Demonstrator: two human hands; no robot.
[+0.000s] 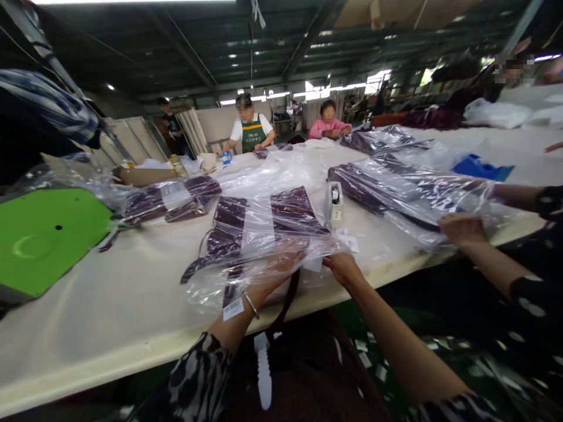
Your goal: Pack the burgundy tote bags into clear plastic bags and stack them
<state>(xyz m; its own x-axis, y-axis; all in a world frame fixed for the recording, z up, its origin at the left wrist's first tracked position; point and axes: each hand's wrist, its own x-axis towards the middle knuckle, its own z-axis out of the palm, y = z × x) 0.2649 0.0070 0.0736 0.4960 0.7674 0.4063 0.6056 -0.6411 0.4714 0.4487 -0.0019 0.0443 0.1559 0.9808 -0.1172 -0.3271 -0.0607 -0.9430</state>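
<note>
A maroon cloth bundle (285, 217) is laid in a clear plastic bag (209, 286) on the desk (132, 293), at ten o'clock from the right hand (345, 267), by which the bag's edge is pinched. The left hand (287, 254) is covered by the plastic, and its grip cannot be told. At twelve o'clock from the right hand, a tape dispenser (336, 215) is seen.

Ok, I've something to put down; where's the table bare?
Bare: the table front between the green panel and the bagged maroon bundle at the left hand. Crowded: right of that bundle, with a white boxy object and another bagged bundle.
</note>
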